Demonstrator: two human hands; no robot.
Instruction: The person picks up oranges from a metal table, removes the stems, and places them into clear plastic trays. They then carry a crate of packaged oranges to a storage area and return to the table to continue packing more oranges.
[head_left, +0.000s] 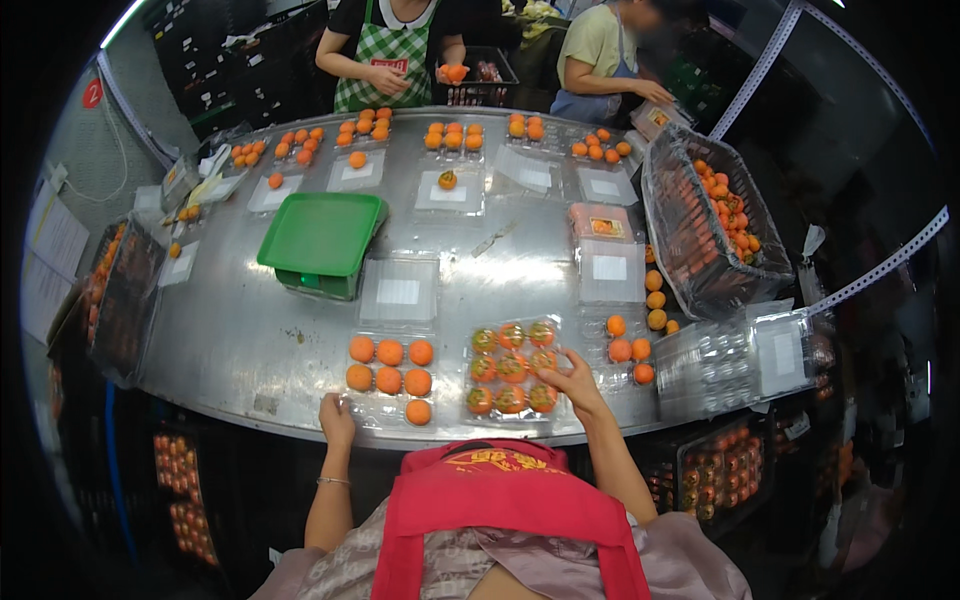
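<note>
Orange persimmons (389, 352) sit in an open clear plastic tray before me on the left; its lid (398, 289) lies folded back behind it. My left hand (337, 420) is at this tray's lower left edge, fingers bent; whether they pinch the plastic cannot be told. To the right is a clear pack of persimmons (512, 368), leafy calyxes up. My right hand (571, 382) touches the persimmons at its right side, thumb and fingers apart. Farther right, a partly filled tray holds several persimmons (619, 349).
A green-topped scale (322, 231) stands beyond the left tray on the metal table (300, 337). A lined crate (720, 232) of persimmons and stacked clear trays (697, 367) are at right, another crate (127, 300) at left. Two people work across the table, near more trays.
</note>
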